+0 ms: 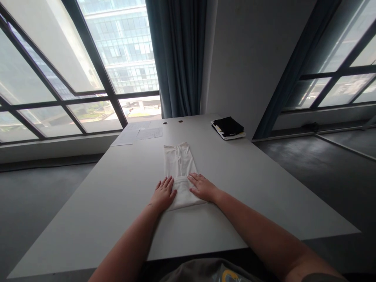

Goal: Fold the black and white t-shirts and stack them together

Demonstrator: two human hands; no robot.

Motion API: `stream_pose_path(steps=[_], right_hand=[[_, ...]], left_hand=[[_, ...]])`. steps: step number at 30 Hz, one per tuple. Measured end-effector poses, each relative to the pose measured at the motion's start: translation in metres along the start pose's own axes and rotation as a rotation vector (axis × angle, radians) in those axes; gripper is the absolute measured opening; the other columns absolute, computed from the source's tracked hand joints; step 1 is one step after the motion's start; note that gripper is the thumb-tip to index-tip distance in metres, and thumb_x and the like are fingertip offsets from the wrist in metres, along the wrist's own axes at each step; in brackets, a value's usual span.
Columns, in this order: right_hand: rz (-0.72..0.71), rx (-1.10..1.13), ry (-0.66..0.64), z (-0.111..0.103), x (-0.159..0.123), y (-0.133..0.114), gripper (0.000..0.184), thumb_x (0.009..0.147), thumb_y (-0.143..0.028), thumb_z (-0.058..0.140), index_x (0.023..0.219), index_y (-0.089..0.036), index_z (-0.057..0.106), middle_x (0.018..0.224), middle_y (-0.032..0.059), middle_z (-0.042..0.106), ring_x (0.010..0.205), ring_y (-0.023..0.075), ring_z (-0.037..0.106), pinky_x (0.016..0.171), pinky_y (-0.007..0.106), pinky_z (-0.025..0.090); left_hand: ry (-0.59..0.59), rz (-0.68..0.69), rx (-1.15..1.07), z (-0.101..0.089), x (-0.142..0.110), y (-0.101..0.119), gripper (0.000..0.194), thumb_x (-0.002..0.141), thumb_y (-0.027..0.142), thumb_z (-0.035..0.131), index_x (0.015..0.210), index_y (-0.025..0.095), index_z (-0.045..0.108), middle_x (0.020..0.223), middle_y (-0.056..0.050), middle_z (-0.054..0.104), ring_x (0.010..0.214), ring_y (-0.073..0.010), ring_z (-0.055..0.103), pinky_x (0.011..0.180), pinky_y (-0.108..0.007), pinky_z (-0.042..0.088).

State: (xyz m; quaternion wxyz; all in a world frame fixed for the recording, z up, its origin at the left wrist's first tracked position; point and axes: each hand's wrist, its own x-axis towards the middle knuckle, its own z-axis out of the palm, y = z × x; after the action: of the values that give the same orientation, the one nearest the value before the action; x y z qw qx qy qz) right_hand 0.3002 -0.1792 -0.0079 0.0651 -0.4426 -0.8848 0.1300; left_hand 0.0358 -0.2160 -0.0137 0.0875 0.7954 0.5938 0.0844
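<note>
A pair of white drawstring pants (176,158) lies flat on the table, waistband away from me and drawstring near the top middle. The near end is doubled back in a folded flap, its edge running across between my hands. My left hand (165,194) rests flat on the left side of this flap, fingers stretched and slightly apart. On the right side, my right hand (203,187) lies palm down with its fingers spread, touching the fabric. Neither hand grips anything.
The pants lie on a white table (117,207). Paper sheets (141,133) lie at its far left. A stack of folded dark cloth (228,126) sits at the far right. Behind are a blue curtain (179,58) and large windows (126,47).
</note>
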Motion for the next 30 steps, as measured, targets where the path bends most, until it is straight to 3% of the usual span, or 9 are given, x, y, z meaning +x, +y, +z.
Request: stream_pose_path(steps=[3,9,12,15,19,23,27,30], right_hand=[[-0.013,0.016,-0.037,0.002,-0.013,-0.005,0.068,0.104,-0.041,0.051,0.164,-0.013,0.035,0.169,0.014,0.021,0.157,0.028,0.02,0.13,0.048,0.016],[-0.063,0.071,-0.055,0.013,-0.055,-0.017,0.071,0.104,-0.046,0.051,0.165,-0.016,0.032,0.17,0.0113,0.018,0.158,0.0284,0.017,0.131,0.047,0.013],[-0.083,0.105,0.003,0.014,-0.055,-0.008,0.065,0.107,-0.049,0.048,0.165,-0.023,0.033,0.171,0.0089,0.017,0.158,0.0277,0.018,0.13,0.048,0.016],[0.002,0.075,0.067,0.006,-0.019,0.019,0.057,0.109,-0.046,0.043,0.162,-0.025,0.039,0.17,0.0101,0.021,0.157,0.0301,0.019,0.128,0.053,0.018],[0.076,-0.009,0.087,-0.007,0.065,0.062,0.056,0.109,-0.042,0.047,0.161,-0.021,0.042,0.168,0.014,0.025,0.155,0.0323,0.027,0.126,0.056,0.02],[0.183,0.004,0.141,-0.015,0.141,0.088,0.051,0.109,-0.04,0.046,0.156,-0.021,0.049,0.163,0.0142,0.037,0.153,0.0304,0.032,0.126,0.054,0.022],[0.229,0.127,0.227,-0.018,0.18,0.101,0.044,0.108,-0.037,0.049,0.146,-0.019,0.061,0.153,0.0134,0.051,0.148,0.0276,0.041,0.126,0.053,0.024],[0.201,0.322,0.364,-0.018,0.185,0.111,0.037,0.102,-0.031,0.055,0.134,-0.019,0.071,0.142,0.0101,0.062,0.138,0.0238,0.055,0.122,0.042,0.036]], left_hand=[[-0.011,0.011,0.007,0.006,-0.017,0.002,0.062,0.102,0.043,0.043,0.161,0.024,0.035,0.169,-0.005,0.032,0.158,-0.0246,0.027,0.132,-0.05,0.024],[0.079,0.139,0.0,0.014,-0.063,-0.007,0.062,0.104,0.049,0.043,0.162,0.031,0.032,0.168,-0.002,0.036,0.156,-0.0228,0.032,0.129,-0.044,0.032],[0.079,0.154,-0.025,0.009,-0.06,-0.016,0.059,0.106,0.049,0.037,0.162,0.033,0.032,0.168,-0.002,0.035,0.155,-0.0226,0.034,0.127,-0.045,0.036],[0.077,0.117,-0.032,0.003,-0.021,-0.03,0.057,0.106,0.05,0.036,0.16,0.034,0.037,0.169,-0.004,0.034,0.156,-0.0256,0.032,0.127,-0.05,0.034],[0.105,-0.052,-0.05,-0.004,0.065,-0.048,0.053,0.105,0.048,0.034,0.153,0.032,0.049,0.168,-0.007,0.036,0.156,-0.0291,0.032,0.128,-0.052,0.03],[0.138,-0.24,-0.082,-0.009,0.141,-0.06,0.051,0.103,0.049,0.039,0.15,0.032,0.052,0.166,-0.008,0.039,0.155,-0.0321,0.033,0.127,-0.059,0.026],[0.181,-0.239,-0.133,-0.008,0.181,-0.069,0.047,0.101,0.048,0.046,0.143,0.031,0.059,0.158,-0.01,0.049,0.149,-0.0333,0.041,0.126,-0.061,0.027],[0.27,-0.169,-0.246,-0.002,0.191,-0.079,0.044,0.097,0.041,0.054,0.137,0.027,0.063,0.149,-0.012,0.056,0.139,-0.0308,0.052,0.124,-0.054,0.036]])
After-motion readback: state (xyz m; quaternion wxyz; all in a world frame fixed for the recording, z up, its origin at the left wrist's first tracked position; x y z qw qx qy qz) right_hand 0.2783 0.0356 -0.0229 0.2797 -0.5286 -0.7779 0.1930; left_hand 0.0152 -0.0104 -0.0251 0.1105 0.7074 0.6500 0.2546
